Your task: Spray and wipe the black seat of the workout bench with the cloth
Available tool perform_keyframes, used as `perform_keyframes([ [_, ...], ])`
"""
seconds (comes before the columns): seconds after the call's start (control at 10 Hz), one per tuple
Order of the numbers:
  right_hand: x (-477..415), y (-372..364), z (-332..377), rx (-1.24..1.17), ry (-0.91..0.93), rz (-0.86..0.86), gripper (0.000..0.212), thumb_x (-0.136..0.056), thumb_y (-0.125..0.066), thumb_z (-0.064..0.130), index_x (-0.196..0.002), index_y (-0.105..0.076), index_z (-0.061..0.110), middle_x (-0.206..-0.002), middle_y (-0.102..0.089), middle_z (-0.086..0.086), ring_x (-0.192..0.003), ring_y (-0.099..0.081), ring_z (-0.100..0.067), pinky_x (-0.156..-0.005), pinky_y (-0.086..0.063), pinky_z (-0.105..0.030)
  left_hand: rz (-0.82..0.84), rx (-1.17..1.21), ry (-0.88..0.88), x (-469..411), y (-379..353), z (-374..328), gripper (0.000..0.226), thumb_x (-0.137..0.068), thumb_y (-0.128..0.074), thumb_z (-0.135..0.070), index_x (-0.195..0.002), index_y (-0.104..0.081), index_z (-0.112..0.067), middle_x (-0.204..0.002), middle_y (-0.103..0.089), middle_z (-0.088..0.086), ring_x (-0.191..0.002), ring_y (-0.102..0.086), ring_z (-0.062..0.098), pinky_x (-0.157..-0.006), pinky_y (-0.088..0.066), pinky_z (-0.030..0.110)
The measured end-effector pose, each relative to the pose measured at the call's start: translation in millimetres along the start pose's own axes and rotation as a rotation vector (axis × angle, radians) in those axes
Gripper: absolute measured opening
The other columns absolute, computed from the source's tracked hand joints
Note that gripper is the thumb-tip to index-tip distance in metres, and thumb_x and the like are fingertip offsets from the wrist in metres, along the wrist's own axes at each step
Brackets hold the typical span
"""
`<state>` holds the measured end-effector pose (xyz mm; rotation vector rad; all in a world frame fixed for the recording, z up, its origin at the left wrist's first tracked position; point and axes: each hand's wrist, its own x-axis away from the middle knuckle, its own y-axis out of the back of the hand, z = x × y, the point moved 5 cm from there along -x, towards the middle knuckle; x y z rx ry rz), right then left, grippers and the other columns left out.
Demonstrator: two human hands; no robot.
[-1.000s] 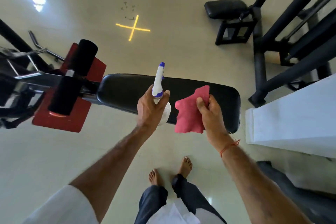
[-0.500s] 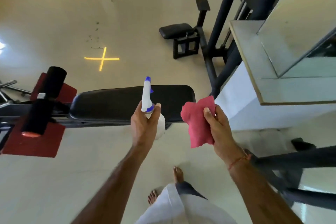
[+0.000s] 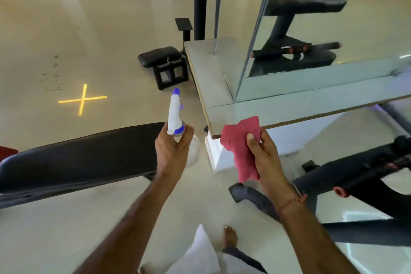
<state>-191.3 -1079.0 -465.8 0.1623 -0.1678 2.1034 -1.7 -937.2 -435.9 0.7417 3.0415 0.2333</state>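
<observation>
I count two hands in shot. My left hand (image 3: 172,153) has its fingers wrapped round the neck of one spray bottle (image 3: 175,115), white with a blue nozzle tip and collar, nozzle pointing away from me. The bottle's clear lower body is mostly hidden behind that hand and hard to make out. My right hand (image 3: 265,158) holds one red cloth (image 3: 240,147), thumb and fingers clamped on it so it hangs bunched, clear of the seat and in front of the ledge corner.

The black seat (image 3: 77,162) of the bench runs off to the left of the bottle hand. Its left end is cut by the frame edge and its right end sits behind my left hand. Neither bottle nor cloth touches it.

A second, smaller padded seat (image 3: 159,56) stands further off on the floor, beside the pale ledge (image 3: 209,73) under a mirror (image 3: 333,18). There is one yellow cross (image 3: 82,99) on the floor. One bare foot (image 3: 230,237) shows; if there is another, it is hidden. A dark machine frame (image 3: 367,169) at right is blurred and cropped, and there is one thread bracelet (image 3: 293,201) on my right wrist.
</observation>
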Motion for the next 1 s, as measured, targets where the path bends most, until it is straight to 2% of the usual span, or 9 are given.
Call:
perform_keyframes([
  [0.1,-31,43,9,0.009,0.001,0.004,0.031,-0.108,-0.053,0.036,-0.136,-0.06,0.024,-0.121,-0.072,0.0,-0.108,-0.071,-0.02,-0.087,-0.062,-0.033,0.014,0.037,0.026,-8,-58,-19,0.026,-0.096,-0.07,-0.022,-0.093,-0.049,-0.037,-0.09,-0.058,-0.014,-0.082,-0.059,0.005,-0.071,-0.045,0.015],
  [0.2,-67,56,23,0.02,-0.012,0.036,0.028,-0.108,-0.054,0.034,-0.13,-0.061,0.019,-0.11,-0.071,0.0,-0.099,-0.07,-0.023,-0.077,-0.06,-0.034,-0.013,0.042,0.0,-24,-95,-30,0.018,-0.095,-0.071,-0.028,-0.104,-0.055,-0.024,-0.089,-0.059,-0.009,-0.083,-0.06,0.01,-0.073,-0.047,0.017],
  [0.3,-107,56,36,-0.044,-0.008,0.126,0.027,-0.109,-0.055,0.03,-0.131,-0.061,0.016,-0.119,-0.071,-0.005,-0.107,-0.071,-0.026,-0.086,-0.063,-0.043,-0.018,0.032,-0.047,-42,-121,-32,0.017,-0.094,-0.072,-0.035,-0.094,-0.058,-0.024,-0.08,-0.06,-0.003,-0.076,-0.058,0.011,-0.073,-0.053,0.028],
  [0.4,-148,67,34,0.147,0.025,0.064,0.027,-0.107,-0.06,0.026,-0.133,-0.058,0.017,-0.117,-0.071,-0.003,-0.114,-0.071,-0.029,-0.088,-0.063,-0.037,-0.036,0.012,-0.071,-55,-139,-30,0.018,-0.094,-0.073,-0.034,-0.088,-0.058,-0.025,-0.076,-0.061,-0.006,-0.071,-0.058,0.01,-0.071,-0.054,0.03],
  [0.5,-171,86,20,0.498,0.107,-0.086,0.044,-0.102,-0.064,0.014,-0.143,-0.052,0.018,-0.116,-0.07,-0.007,-0.109,-0.068,-0.024,-0.097,-0.06,-0.041,-0.02,-0.02,-0.07,-63,-155,-22,0.02,-0.094,-0.073,-0.033,-0.092,-0.059,-0.019,-0.075,-0.06,-0.004,-0.07,-0.057,0.008,-0.07,-0.052,0.031],
  [0.6,-171,82,6,0.877,0.45,0.01,0.047,-0.104,-0.058,0.033,-0.148,-0.053,0.019,-0.137,-0.062,-0.011,-0.118,-0.059,-0.021,-0.104,-0.051,-0.04,0.01,-0.092,-0.107,-63,-168,-16,0.022,-0.094,-0.073,-0.031,-0.094,-0.058,-0.014,-0.08,-0.062,0.007,-0.073,-0.055,0.014,-0.071,-0.051,0.031],
  [0.7,-172,76,-29,1.237,0.524,0.124,0.055,-0.105,-0.04,0.052,-0.149,-0.056,0.024,-0.156,-0.053,-0.012,-0.131,-0.057,-0.037,-0.102,-0.052,-0.056,-0.024,-0.131,-0.125,-63,-173,-14,0.021,-0.095,-0.073,-0.03,-0.097,-0.057,-0.017,-0.08,-0.061,-0.006,-0.071,-0.054,0.006,-0.07,-0.05,0.022],
  [0.9,-166,73,-37,1.299,0.443,0.169,0.069,-0.107,-0.015,0.06,-0.158,-0.044,0.025,-0.165,-0.041,-0.011,-0.149,-0.042,-0.043,-0.113,-0.028,-0.078,-0.03,-0.233,-0.103,-55,-173,-5,0.036,-0.093,-0.072,-0.044,-0.115,-0.045,-0.034,-0.106,-0.058,-0.008,-0.104,-0.057,0.019,-0.091,-0.05,0.035],
  [1.0,-156,73,-30,1.273,0.469,0.125,0.072,-0.107,-0.014,0.062,-0.158,-0.045,0.021,-0.163,-0.044,-0.015,-0.147,-0.044,-0.045,-0.113,-0.026,-0.078,-0.024,-0.359,-0.098,-46,-161,4,0.056,-0.091,-0.071,-0.05,-0.134,-0.042,-0.03,-0.129,-0.052,-0.006,-0.118,-0.045,0.011,-0.093,-0.042,0.032],
])
